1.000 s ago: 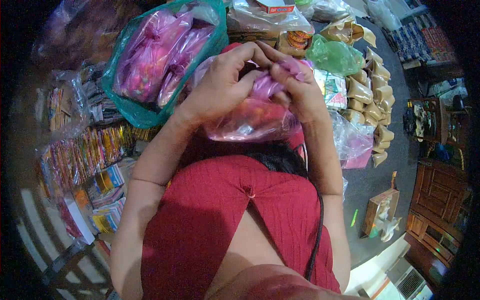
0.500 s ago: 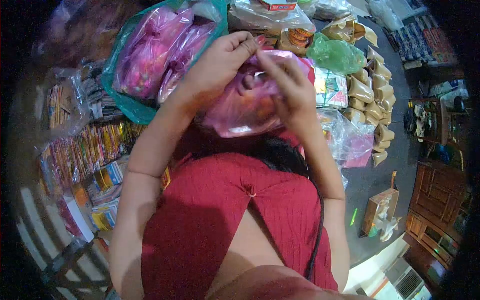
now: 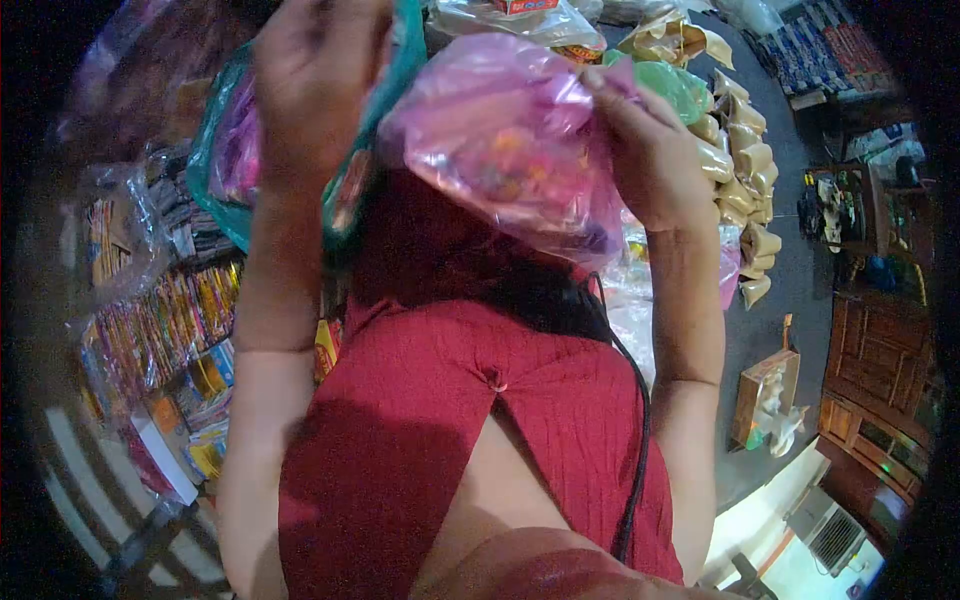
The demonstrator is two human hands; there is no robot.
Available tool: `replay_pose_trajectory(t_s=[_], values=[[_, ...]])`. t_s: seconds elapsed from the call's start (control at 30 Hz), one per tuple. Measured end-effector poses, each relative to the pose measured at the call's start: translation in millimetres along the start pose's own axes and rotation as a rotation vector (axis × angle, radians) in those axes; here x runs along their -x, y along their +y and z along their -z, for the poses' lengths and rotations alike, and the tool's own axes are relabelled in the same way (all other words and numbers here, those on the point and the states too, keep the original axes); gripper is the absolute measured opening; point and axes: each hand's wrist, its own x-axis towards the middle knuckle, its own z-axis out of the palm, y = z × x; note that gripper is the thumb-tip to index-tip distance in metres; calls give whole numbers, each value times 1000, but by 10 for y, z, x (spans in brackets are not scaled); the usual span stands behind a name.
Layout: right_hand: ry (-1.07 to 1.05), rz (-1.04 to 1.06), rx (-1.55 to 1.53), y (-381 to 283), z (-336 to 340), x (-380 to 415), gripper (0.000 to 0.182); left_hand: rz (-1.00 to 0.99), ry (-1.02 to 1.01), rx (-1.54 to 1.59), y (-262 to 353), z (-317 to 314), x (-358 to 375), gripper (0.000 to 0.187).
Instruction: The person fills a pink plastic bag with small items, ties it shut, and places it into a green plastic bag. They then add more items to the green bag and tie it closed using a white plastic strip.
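Head view, read from left to right: a row of bright, tightly stacked packets (image 3: 165, 330) lies outside the left forearm, with the teal bag (image 3: 203, 185) beyond it, its mouth open and pink film showing within. Over this bag is the left hand (image 3: 320, 75), blurred and partly cut by the upper edge of the frame; whether its fingers grasp anything or are free cannot be told. Next comes the filled pink bag (image 3: 505, 155), which lies between the two hands, in front of the red garment (image 3: 385, 430). Its contents, orange, yellow and pink, show through the film but are too blurred to name. Its long axis appears to slope from far left to near right. The governing relation is one of sides: the pink bag lies to the right of the left hand and is apart from it, a strip of teal rim showing in the gap, while its right end meets the right hand (image 3: 650, 150). The right hand is the nearer and pinches the bag's film between thumb and fingers. Farther right, a green bag (image 3: 685, 95) adjoins tan packets (image 3: 738, 155) on the dark counter (image 3: 788, 275).
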Motion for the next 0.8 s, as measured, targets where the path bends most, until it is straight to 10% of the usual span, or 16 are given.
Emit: replay_pose_trajectory(t_s=[0.1,0.2,0.33,0.43,0.5,0.53,0.63,0.8], values=[[39,-14,-306,-12,-65,-21,20,402,-416,99,111,313,286,42],[-35,-45,-458,208,-102,-140,22,402,-525,-1,-356,155,527,45],[-124,-99,-694,561,-135,-271,23,473,-253,291,-500,-167,478,43],[-138,-113,-838,773,-42,-328,24,319,-498,483,-869,-361,431,34],[-16,-117,-806,753,-6,-263,25,248,-260,116,-829,-554,469,18],[9,-113,-772,780,46,-258,27,-76,-123,-227,-881,-583,457,29],[6,-79,-789,778,195,-151,28,-147,8,-602,-983,-648,551,51],[-1,-39,-789,834,189,-144,25,238,-359,-159,-1032,-753,665,67]])
